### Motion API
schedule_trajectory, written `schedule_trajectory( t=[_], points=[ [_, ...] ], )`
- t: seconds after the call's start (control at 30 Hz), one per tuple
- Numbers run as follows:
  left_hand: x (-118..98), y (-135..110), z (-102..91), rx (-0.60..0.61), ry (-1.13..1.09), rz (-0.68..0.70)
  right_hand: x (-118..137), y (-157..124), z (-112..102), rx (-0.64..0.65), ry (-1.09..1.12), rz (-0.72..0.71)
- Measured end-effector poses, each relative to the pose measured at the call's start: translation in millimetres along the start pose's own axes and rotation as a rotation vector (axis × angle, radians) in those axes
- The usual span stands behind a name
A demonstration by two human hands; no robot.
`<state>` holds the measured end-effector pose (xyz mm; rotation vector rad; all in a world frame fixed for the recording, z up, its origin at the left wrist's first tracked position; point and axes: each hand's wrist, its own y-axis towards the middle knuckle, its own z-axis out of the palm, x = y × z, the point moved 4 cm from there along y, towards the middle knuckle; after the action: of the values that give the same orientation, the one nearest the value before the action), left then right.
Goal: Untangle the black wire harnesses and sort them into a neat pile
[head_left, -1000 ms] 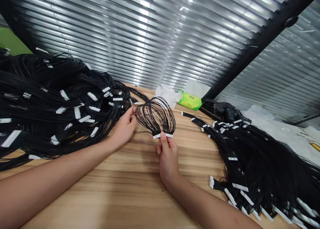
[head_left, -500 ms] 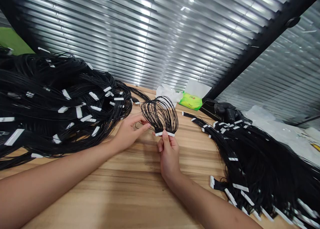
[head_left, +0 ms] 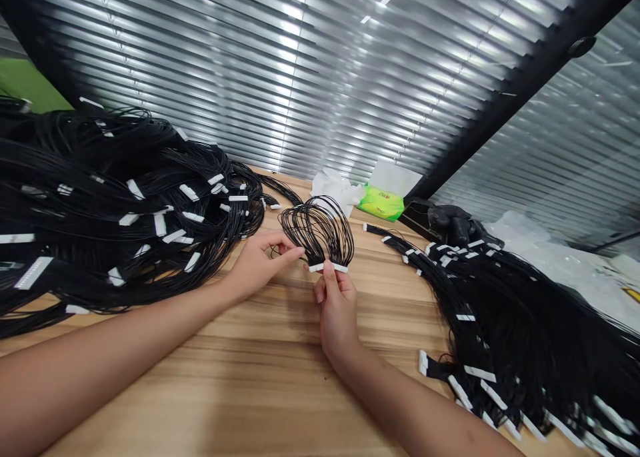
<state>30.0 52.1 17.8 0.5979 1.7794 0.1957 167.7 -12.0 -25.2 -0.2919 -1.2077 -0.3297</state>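
A looped wire harness of thin black wires rises over the table in front of me, its wires running into a white connector. My right hand is closed on that connector, the thumb across its near face and the fingers behind it. At the left side of the loop, my left hand pinches some black wire between thumb and fingers. Just how many wires lie in that pinch is hidden.
A big heap of black wire harnesses with white connectors covers the left side of the wood-grain table. Another pile lies at the right. Near the blinds sit a green tissue pack and crumpled white paper.
Both hands keep the same hold. The wire loop has sagged slightly lower and to the left, and the view has shifted a little.
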Motion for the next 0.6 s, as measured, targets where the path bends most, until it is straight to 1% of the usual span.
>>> schedule_trajectory(
  t=[0.17, 0.37, 0.5, 0.6],
  points=[
    [-6.8, -2.3, -3.2, -0.087, 0.108, 0.107, 0.1, -0.2, -0.1, -0.002, -0.014, -0.015],
    [-11.0, -3.8, -4.4, -0.112, 0.177, 0.170, 1.4, -0.5, 0.5, -0.013, -0.024, -0.013],
    [-9.0, -4.1, -3.5, -0.079, 0.270, 0.239, 2.1, -0.5, 0.9, -0.013, -0.020, -0.010],
    [-8.7, -4.6, -3.2, -0.030, 0.365, 0.326, 2.1, 0.0, 0.5, -0.012, -0.011, -0.011]
  ],
)
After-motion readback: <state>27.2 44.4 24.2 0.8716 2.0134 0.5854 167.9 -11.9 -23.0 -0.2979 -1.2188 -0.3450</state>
